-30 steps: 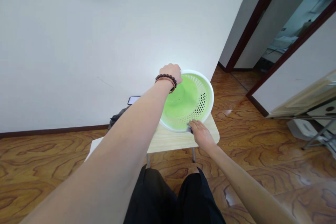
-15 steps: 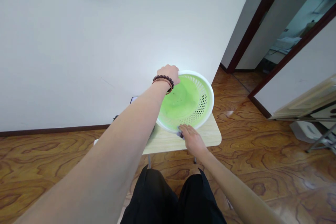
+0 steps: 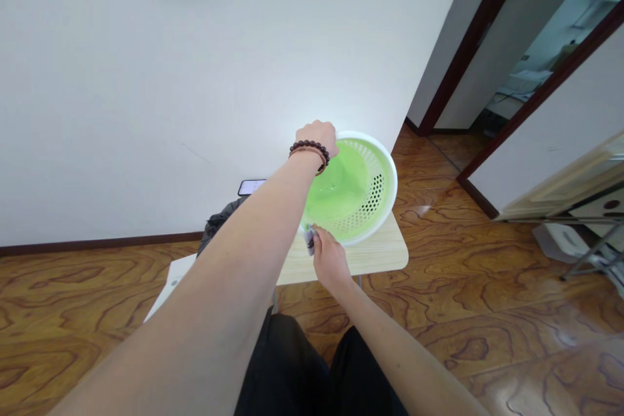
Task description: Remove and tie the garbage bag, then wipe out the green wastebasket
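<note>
A green basin with a white perforated basket [image 3: 373,198] is tilted toward me above a small pale wooden table [image 3: 385,250]. At its far left rim, my left hand [image 3: 318,136], with a beaded bracelet on the wrist, is closed on the edge; its fingers are partly hidden. My right hand [image 3: 329,257] pinches a small greyish cloth [image 3: 310,239] against the near left rim. The left forearm covers part of the basket's left side.
A phone [image 3: 251,187] lies at the table's back left, by a black plastic bag [image 3: 214,224]. Left of these is a white panel-like thing [image 3: 173,279]. A white wall stands behind the table. A doorway and a white box [image 3: 560,242] are to the right.
My right hand has slid left along the near rim with the cloth. My left hand stays on the far rim, slightly further right. More of the phone and black bag shows.
</note>
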The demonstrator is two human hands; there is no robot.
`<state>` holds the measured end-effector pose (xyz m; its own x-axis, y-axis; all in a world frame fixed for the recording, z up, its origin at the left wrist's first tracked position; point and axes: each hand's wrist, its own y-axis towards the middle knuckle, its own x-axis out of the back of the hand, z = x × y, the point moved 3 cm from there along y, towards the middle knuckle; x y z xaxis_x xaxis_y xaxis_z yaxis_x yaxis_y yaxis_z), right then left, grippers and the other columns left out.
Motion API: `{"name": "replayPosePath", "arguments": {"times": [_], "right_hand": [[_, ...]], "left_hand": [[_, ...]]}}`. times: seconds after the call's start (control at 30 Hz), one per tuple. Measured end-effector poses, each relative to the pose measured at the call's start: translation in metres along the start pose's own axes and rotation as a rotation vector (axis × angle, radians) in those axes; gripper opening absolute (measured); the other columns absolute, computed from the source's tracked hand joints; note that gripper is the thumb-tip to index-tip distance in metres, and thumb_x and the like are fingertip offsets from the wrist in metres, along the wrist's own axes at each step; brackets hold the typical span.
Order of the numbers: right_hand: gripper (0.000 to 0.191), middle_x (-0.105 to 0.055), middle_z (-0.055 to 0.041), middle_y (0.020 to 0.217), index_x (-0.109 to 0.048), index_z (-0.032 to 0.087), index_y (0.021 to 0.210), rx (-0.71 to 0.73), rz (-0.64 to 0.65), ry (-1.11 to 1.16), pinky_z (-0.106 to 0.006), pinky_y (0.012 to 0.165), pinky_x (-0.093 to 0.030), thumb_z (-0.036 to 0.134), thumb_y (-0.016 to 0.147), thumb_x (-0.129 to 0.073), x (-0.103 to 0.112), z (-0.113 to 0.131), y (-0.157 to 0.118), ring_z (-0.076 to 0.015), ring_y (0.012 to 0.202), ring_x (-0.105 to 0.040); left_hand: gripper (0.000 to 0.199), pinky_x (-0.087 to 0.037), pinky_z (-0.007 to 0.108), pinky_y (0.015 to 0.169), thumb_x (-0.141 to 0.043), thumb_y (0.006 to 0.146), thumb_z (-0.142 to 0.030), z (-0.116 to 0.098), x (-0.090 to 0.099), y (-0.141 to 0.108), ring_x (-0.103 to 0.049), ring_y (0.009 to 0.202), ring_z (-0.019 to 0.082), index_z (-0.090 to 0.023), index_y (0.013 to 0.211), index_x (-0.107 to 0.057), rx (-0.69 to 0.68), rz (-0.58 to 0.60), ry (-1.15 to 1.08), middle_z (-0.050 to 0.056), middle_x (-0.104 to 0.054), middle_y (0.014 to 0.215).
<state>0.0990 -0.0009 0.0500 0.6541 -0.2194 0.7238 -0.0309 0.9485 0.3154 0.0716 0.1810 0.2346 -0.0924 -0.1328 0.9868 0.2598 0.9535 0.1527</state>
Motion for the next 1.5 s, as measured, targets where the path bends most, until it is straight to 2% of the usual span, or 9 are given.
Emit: {"name": "replayPosePath", "arguments": {"times": [0.2, 0.33, 0.43, 0.6, 0.7, 0.9, 1.07, 1.23, 1.5], "right_hand": [[0.042, -0.057, -0.0102, 0.127, -0.051, 0.014, 0.126, 0.332, 0.069, -0.184, -0.041, 0.108, -0.033, 0.005, 0.088, -0.035, 0.046, -0.075, -0.016, -0.0198, 0.122, -0.047], [0.04, -0.057, -0.0114, 0.127, -0.055, 0.012, 0.121, 0.337, 0.074, -0.311, -0.041, 0.109, -0.03, 0.003, 0.087, -0.036, 0.065, -0.107, -0.017, -0.021, 0.125, -0.045], [0.037, -0.059, -0.0139, 0.124, -0.056, 0.009, 0.118, 0.196, -0.01, -0.316, -0.042, 0.108, -0.031, 0.005, 0.088, -0.035, 0.051, -0.09, -0.015, -0.0229, 0.123, -0.046], [0.034, -0.063, -0.0124, 0.115, -0.054, 0.013, 0.12, 0.004, -0.069, -0.099, -0.037, 0.097, -0.043, 0.013, 0.093, -0.032, 0.004, -0.015, -0.005, -0.0211, 0.112, -0.055], [0.034, -0.064, -0.0104, 0.111, -0.05, 0.014, 0.123, -0.016, -0.055, -0.016, -0.033, 0.088, -0.047, 0.018, 0.095, -0.031, -0.006, 0.009, 0.002, -0.019, 0.105, -0.059], [0.041, -0.056, -0.0117, 0.128, -0.049, 0.012, 0.127, 0.291, 0.055, -0.26, -0.038, 0.106, -0.034, 0.006, 0.088, -0.035, 0.029, -0.048, -0.013, -0.0194, 0.122, -0.047], [0.038, -0.054, -0.0132, 0.13, -0.052, 0.01, 0.125, 0.378, 0.097, -0.482, -0.042, 0.111, -0.025, 0.009, 0.09, -0.038, 0.055, -0.089, -0.018, -0.0214, 0.127, -0.042], [0.04, -0.052, -0.0138, 0.133, -0.049, 0.008, 0.129, 0.298, 0.058, -0.515, -0.042, 0.112, -0.023, 0.012, 0.091, -0.037, 0.049, -0.077, -0.02, -0.0229, 0.13, -0.037], [0.045, -0.054, -0.017, 0.129, -0.049, 0.004, 0.129, 0.109, -0.006, -0.344, -0.039, 0.109, -0.03, 0.031, 0.094, -0.037, 0.008, -0.019, -0.015, -0.0238, 0.125, -0.043]], "left_hand": [[0.041, -0.047, 0.035, 0.084, -0.056, 0.073, -0.036, -0.004, 0.004, -0.004, -0.058, 0.101, 0.026, -0.021, 0.111, -0.063, -0.002, -0.005, 0.012, 0.01, -0.063, 0.111], [0.042, -0.045, 0.035, 0.088, -0.056, 0.074, -0.036, -0.008, 0.003, -0.003, -0.057, 0.104, 0.026, -0.02, 0.113, -0.062, -0.018, -0.006, -0.004, 0.01, -0.061, 0.112], [0.041, -0.045, 0.035, 0.086, -0.057, 0.073, -0.034, -0.01, 0.001, -0.001, -0.058, 0.101, 0.027, -0.019, 0.11, -0.063, -0.028, -0.015, -0.002, 0.011, -0.062, 0.109], [0.037, -0.047, 0.036, 0.082, -0.056, 0.074, -0.033, -0.005, -0.002, 0.001, -0.059, 0.097, 0.026, -0.019, 0.108, -0.064, -0.021, -0.029, 0.009, 0.011, -0.064, 0.104], [0.037, -0.048, 0.036, 0.078, -0.056, 0.073, -0.034, -0.001, -0.001, 0.0, -0.06, 0.092, 0.026, -0.019, 0.105, -0.064, -0.021, -0.038, 0.028, 0.011, -0.065, 0.1], [0.035, -0.047, 0.037, 0.08, -0.056, 0.074, -0.035, 0.003, 0.001, -0.003, -0.059, 0.094, 0.027, -0.021, 0.105, -0.064, -0.015, -0.008, 0.009, 0.011, -0.064, 0.102], [0.043, -0.046, 0.037, 0.085, -0.058, 0.072, -0.039, -0.001, 0.002, -0.002, -0.057, 0.1, 0.027, -0.02, 0.11, -0.063, -0.008, -0.014, 0.008, 0.011, -0.063, 0.107], [0.045, -0.045, 0.036, 0.086, -0.057, 0.072, -0.04, -0.001, 0.002, -0.001, -0.057, 0.101, 0.026, -0.02, 0.112, -0.063, -0.006, -0.002, 0.024, 0.01, -0.063, 0.107], [0.042, -0.047, 0.037, 0.082, -0.055, 0.073, -0.039, 0.008, 0.004, -0.005, -0.059, 0.097, 0.026, -0.023, 0.112, -0.063, -0.007, 0.009, 0.012, 0.01, -0.064, 0.106]]}}
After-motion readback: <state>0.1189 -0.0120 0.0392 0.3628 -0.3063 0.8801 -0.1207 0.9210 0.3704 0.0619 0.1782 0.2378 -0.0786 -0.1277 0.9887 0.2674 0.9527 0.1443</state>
